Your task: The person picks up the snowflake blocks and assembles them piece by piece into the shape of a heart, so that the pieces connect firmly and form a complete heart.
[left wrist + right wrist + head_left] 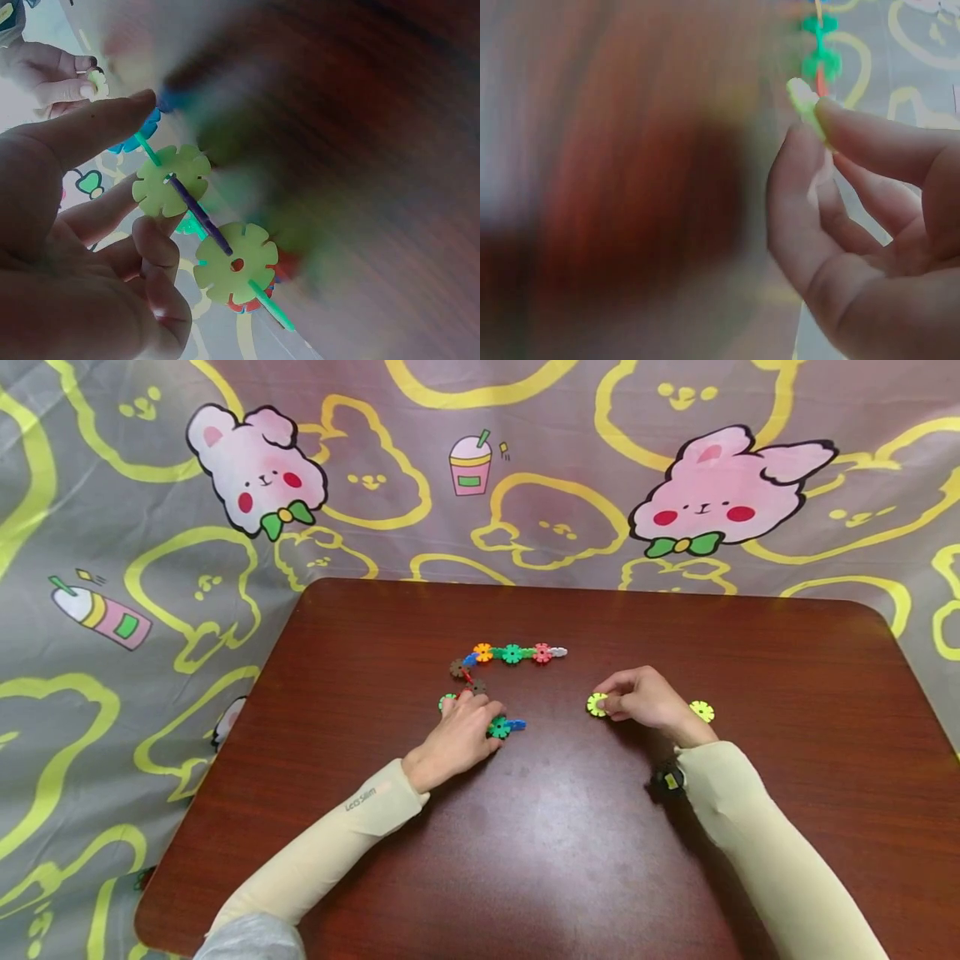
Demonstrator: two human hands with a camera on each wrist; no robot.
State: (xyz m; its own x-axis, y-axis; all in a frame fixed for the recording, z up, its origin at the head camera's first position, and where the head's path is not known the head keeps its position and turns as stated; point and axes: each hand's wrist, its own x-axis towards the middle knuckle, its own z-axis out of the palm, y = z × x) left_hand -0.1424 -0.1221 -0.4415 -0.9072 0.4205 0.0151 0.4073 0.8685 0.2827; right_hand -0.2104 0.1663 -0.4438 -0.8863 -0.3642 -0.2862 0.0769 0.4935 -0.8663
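A curved chain of interlocking snowflake discs in several colours lies left of the table's middle. My left hand holds its near end, with a green disc and a blue disc sticking out to the right of the fingers. The left wrist view shows yellow-green discs slotted edge-on into thinner-looking ones, between thumb and fingers. Farther right, my right hand pinches a loose yellow-green disc between thumb and fingertips, apart from the chain. The left hand hides part of the chain.
Another yellow-green disc lies beyond the right wrist, partly covered by it. A dark wrist camera hangs under the right sleeve. The brown table meets a patterned curtain at its back and left edges.
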